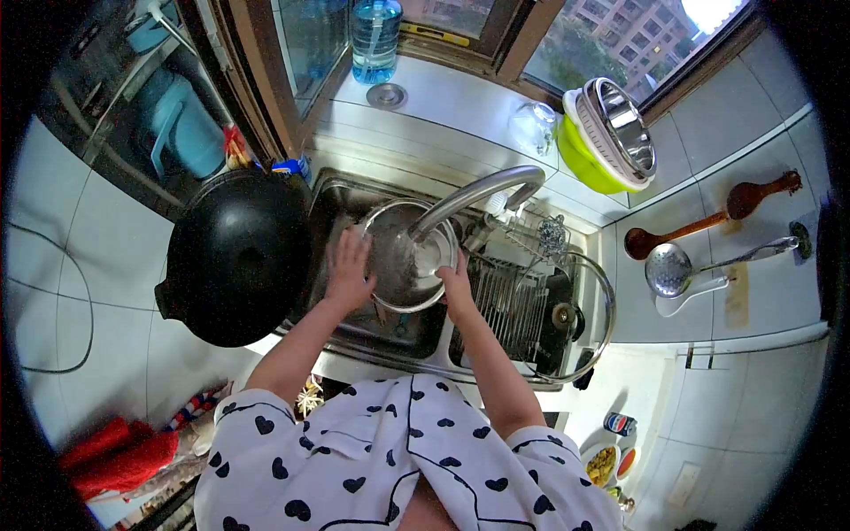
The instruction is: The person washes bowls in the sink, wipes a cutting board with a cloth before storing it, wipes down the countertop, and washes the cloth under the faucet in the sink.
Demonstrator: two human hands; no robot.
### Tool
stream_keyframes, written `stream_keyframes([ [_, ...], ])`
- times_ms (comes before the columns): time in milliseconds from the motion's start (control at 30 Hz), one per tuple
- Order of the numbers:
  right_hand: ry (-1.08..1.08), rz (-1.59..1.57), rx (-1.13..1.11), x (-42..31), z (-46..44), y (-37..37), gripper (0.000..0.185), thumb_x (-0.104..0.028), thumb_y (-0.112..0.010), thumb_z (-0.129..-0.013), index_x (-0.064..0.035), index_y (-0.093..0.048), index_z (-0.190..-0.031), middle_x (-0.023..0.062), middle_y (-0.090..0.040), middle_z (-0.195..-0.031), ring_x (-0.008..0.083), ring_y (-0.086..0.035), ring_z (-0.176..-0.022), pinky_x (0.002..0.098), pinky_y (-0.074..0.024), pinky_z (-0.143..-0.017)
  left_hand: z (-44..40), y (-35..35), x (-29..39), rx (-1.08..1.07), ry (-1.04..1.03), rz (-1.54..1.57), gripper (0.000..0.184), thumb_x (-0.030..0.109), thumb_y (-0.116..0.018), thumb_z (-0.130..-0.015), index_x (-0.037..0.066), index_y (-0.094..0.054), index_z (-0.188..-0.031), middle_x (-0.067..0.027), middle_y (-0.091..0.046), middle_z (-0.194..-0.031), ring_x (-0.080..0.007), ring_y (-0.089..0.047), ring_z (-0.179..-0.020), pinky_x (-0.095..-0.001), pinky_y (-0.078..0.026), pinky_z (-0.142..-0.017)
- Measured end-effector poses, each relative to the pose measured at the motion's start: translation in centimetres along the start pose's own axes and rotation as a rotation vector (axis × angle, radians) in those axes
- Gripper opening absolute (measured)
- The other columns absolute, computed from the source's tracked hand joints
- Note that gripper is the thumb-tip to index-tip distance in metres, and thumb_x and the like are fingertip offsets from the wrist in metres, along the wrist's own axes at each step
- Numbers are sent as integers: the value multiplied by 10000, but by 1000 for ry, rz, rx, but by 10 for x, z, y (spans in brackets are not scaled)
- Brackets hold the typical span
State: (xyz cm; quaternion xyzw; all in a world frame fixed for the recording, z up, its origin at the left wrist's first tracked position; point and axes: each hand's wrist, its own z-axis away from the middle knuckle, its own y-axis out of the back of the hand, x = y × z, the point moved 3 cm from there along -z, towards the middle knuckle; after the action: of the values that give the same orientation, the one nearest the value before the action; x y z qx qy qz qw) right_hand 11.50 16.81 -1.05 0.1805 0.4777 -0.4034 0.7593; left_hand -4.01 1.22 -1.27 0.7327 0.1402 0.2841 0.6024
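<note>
A round, shiny bowl (386, 265) is held over the left basin of the metal sink (414, 346), beneath the curved faucet (474, 191). Water seems to run into it, and its inside looks wet and blurred. On the bowl's right rim, my right hand (456, 285) is closed with the thumb at the edge and the other fingers mostly hidden. My left hand (351, 267) is at the bowl's left side, fingers stretched out and apart; whether the fingertips touch the wall I cannot tell.
A large black wok (239, 257) stands left of the sink. A dish rack (506, 305) sits over the right basin, beside a clear round lid (595, 305). Stacked green and metal bowls (589, 164) are on the sill. A skimmer (670, 269) and wooden spoon (651, 241) hang on the right wall.
</note>
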Motion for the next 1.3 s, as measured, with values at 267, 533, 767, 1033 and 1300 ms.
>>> stream_keyframes([
  [267, -605, -475, -63, 48, 8, 4, 384, -199, -468, -754, -17, -465, -1092, 148, -525, -1072, 296, -559, -960, 468, -487, -840, -6, -3, -12, -256, 662, 1574, 632, 90, -553, -712, 58, -363, -1314, -99, -559, -1066, -207, -550, -930, -336, -430, -822],
  [533, -301, 27, -177, 29, 6, -8, 396, -183, -466, -812, -53, -400, -1180, 85, -548, -972, 220, -552, -862, 404, -471, -729, 43, -3, -21, 109, 947, 2091, 457, 27, -450, -624, 16, -504, -1077, -113, -559, -1030, -268, -549, -950, -404, -459, -860],
  [767, -481, 191, -82, 12, -21, -6, 429, -315, -446, -882, -89, -390, -1242, 120, -535, -1088, 255, -532, -958, 431, -479, -756, 14, -27, -27, -157, 1276, 1951, 445, 176, -537, -673, -2, -460, -1073, -155, -512, -1048, -323, -500, -968, -445, -410, -890],
  [1033, -441, -263, -175, 86, -68, -25, 266, -233, -496, -873, -66, -533, -1077, 68, -557, -975, 216, -540, -842, 379, -463, -695, 21, 63, 11, 320, 274, 1224, 653, -85, -420, -678, 10, -351, -1320, -135, -386, -1316, -231, -417, -1191, -327, -351, -971],
  [1300, 408, 269, -6, 8, -30, -38, 459, -155, -605, -805, 30, -452, -1196, 186, -383, -1294, 271, -441, -1143, 335, -377, -906, 25, 37, -9, 481, 648, 1928, 672, -151, -361, -625, 17, -411, -1274, -117, -496, -1207, -245, -489, -1103, -334, -397, -929],
])
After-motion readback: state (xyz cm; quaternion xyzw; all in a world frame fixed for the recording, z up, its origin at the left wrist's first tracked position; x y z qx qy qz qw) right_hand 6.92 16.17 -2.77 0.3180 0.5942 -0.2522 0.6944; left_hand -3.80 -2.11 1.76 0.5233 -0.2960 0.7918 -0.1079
